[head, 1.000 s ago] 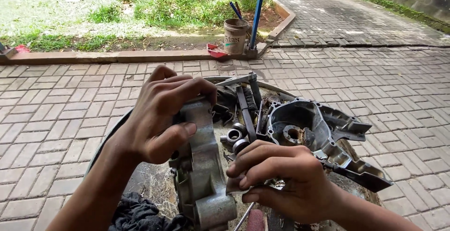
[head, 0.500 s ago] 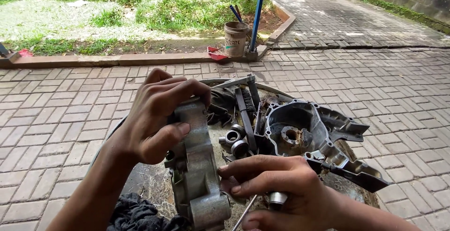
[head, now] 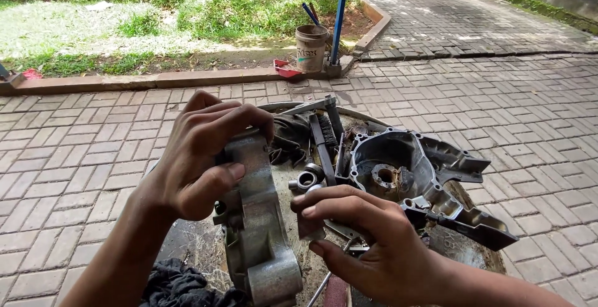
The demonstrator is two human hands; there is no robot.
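Note:
My left hand [head: 202,154] grips the top of a long grey cast-metal engine part [head: 258,232], which stands on edge over a round basin [head: 293,106]. My right hand [head: 367,238] is beside it, fingers pinched on a small dark flat piece [head: 309,225] held against the part's side. Right of my hands lies a larger grey engine casing half [head: 405,176] with a round bore in its middle. Between them sit a black brush [head: 324,134] and small metal bushings [head: 306,179].
A dark rag [head: 180,285] lies at the basin's near left. Brick paving [head: 81,157] surrounds the basin. Farther off, a small bucket [head: 311,47] with brushes stands by a blue pole [head: 339,14] at a kerb, with grass behind.
My right hand has slid left and up, bringing the small piece against the long metal part. My left hand keeps its grip on the part's top.

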